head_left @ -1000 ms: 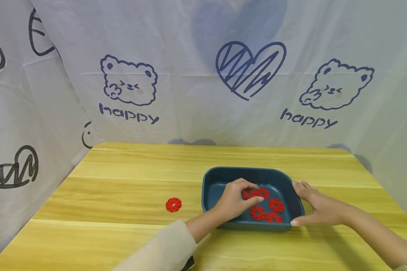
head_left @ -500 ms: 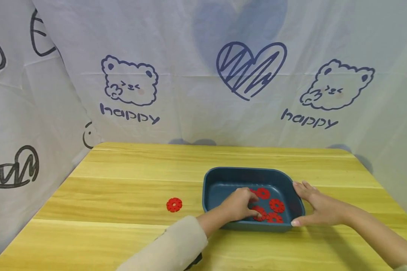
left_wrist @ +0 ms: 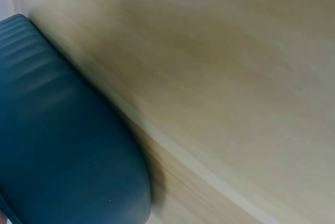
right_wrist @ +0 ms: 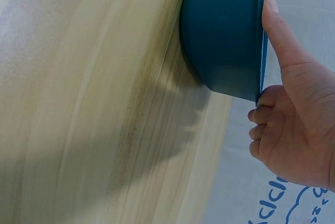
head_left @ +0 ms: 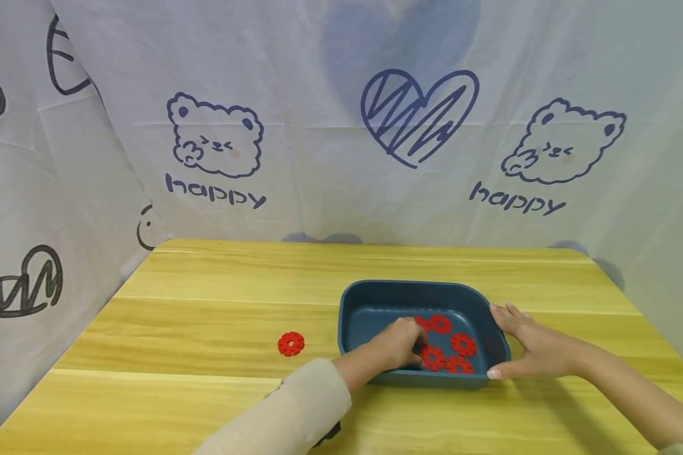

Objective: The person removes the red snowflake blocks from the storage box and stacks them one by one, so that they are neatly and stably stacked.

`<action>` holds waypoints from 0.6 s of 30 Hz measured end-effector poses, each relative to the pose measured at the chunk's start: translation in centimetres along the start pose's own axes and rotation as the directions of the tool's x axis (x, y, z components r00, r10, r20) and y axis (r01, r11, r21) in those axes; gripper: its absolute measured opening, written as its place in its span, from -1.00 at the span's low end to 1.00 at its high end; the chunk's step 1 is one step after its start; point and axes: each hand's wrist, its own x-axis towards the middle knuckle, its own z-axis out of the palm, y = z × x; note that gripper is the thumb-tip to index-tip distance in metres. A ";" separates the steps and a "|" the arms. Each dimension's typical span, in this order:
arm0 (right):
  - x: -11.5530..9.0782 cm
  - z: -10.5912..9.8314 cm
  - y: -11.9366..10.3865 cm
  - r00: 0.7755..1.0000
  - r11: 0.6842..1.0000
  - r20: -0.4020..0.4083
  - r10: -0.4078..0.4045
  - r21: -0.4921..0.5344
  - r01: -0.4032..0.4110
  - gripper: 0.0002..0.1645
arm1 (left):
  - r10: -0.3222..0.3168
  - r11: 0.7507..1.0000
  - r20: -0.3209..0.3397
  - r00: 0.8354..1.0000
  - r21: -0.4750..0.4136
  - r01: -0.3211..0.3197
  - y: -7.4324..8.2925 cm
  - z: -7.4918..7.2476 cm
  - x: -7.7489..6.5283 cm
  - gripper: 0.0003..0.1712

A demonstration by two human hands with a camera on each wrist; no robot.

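In the head view, a dark blue plastic bin [head_left: 375, 297] holds several red snowflake building discs [head_left: 463, 345]. My left hand [head_left: 395, 344] reaches over the near wall into the bin. Its fingers curl down beside the discs, and the hand hides whatever may lie under or between the fingertips. At the bin's right end, my right hand [head_left: 541, 347] grips the rim, thumb at the near corner and fingers farther back. The right wrist view shows that right hand [right_wrist: 298, 114] with the thumb along the rim. One red disc [head_left: 291, 344] lies on the table, left of the bin.
The wooden table [head_left: 205, 284] ends at a white cloth [head_left: 313, 189] with bear and heart drawings hanging behind it. More cloth hangs at the left. The left wrist view catches the outside of the bin [left_wrist: 63, 130] and the tabletop [left_wrist: 220, 88].
My left hand has come down lower and nearer the close wall of the bin, and its fingers have drawn inward, uncovering more of the discs. My right hand stays on the rim.
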 end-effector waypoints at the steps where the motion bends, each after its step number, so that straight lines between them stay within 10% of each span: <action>1: 0.0 0.0 0.0 1.000 1.000 0.000 0.001 -0.001 -0.001 0.29 | 0.000 1.000 0.001 1.000 0.003 0.000 0.0 0.0 0.0 -0.70; 18: 0.0 -0.1 -0.1 1.000 1.000 0.015 0.012 0.008 -0.013 0.30 | 0.065 0.990 0.018 0.998 0.126 -0.067 0.1 -0.1 0.5 -0.88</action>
